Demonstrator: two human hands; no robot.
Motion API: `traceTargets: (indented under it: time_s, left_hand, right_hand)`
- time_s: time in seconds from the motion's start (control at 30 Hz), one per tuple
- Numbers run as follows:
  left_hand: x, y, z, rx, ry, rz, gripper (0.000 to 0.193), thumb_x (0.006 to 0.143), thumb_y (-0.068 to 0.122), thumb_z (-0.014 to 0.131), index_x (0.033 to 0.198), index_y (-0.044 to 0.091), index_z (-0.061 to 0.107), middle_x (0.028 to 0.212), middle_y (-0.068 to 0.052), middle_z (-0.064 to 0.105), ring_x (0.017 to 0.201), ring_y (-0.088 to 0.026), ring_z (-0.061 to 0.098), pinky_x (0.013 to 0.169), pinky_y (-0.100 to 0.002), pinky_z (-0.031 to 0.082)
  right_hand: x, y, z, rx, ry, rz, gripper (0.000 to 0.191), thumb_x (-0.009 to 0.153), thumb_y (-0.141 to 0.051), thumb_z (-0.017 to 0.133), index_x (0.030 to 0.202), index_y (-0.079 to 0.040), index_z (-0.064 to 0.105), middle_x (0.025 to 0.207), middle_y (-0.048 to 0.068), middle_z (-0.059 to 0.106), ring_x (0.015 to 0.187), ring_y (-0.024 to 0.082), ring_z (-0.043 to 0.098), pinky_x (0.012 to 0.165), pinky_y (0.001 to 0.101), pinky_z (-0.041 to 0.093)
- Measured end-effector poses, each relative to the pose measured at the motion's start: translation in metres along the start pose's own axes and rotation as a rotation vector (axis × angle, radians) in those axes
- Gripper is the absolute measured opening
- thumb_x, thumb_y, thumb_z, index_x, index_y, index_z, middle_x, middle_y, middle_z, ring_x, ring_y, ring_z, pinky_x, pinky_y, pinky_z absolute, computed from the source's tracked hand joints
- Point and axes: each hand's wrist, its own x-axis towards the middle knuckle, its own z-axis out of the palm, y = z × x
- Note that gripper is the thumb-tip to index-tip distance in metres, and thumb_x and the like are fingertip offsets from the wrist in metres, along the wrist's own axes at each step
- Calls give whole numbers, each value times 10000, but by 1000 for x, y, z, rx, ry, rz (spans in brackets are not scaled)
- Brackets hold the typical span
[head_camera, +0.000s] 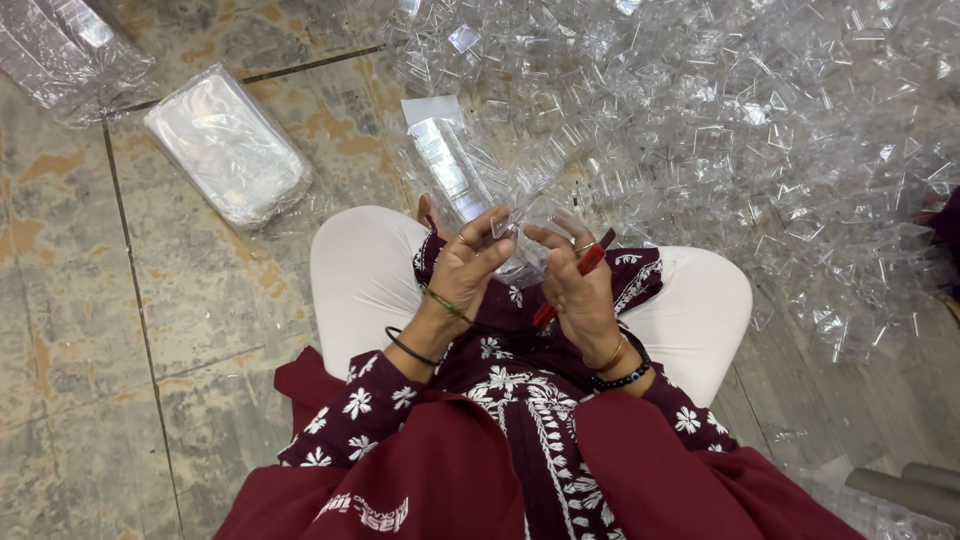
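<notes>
I sit on the floor with both hands raised over my lap. My left hand (468, 266) pinches a small clear plastic piece (512, 215) at its fingertips, with a stack of clear plastic pieces (447, 165) standing just behind it. My right hand (574, 280) touches the same clear piece from the right and also grips a red-handled tool (583, 268) that slants down across the palm. The tool's tip is hidden by the fingers.
A large heap of loose clear plastic pieces (760, 130) covers the floor ahead and to the right. A wrapped bundle of clear pieces (228, 145) lies at the left, another bag (60, 50) at the top left corner. Stained floor tiles (130, 300) are at left.
</notes>
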Motion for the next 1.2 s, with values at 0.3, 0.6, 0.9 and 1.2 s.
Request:
traceTargets:
  time_s: [0.3, 0.6, 0.9, 1.2]
  left_hand:
    - [-10, 2, 28, -387, 25, 0, 398, 906, 54, 684, 1288, -47, 630, 1290, -140, 698, 1133, -220, 688, 1069, -354, 542]
    - [-8, -23, -25, -235, -109, -62, 231, 915, 35, 740, 1141, 0, 706, 1157, -98, 737, 1031, -220, 729, 1001, -365, 560]
    - [11, -58, -58, 301, 231, -295, 322, 964, 223, 671, 1237, 52, 688, 1197, -30, 729, 995, -112, 678, 841, -247, 550]
    - [59, -13, -86, 667, 209, 169, 249, 1006, 159, 711, 1184, -13, 735, 975, 14, 656, 891, -50, 590, 828, -205, 502]
  right_hand:
    - [-7, 10, 15, -160, -21, -145, 863, 919, -338, 815, 1547, -19, 317, 1356, 113, 591, 775, 3, 560, 579, 142, 442]
    - [-23, 22, -9, 5, -29, 95, 783, 974, -409, 736, 1534, 34, 416, 930, -34, 618, 549, -14, 438, 446, 162, 373]
    - [129, 1, -87, -1288, 191, -411, 775, 886, -400, 832, 1417, 69, 518, 1105, 191, 719, 957, 280, 731, 793, 373, 605]
    - [191, 15, -68, -1985, -69, 112, 784, 743, -618, 842, 1225, -32, 648, 1078, 204, 660, 926, 366, 692, 725, 467, 584]
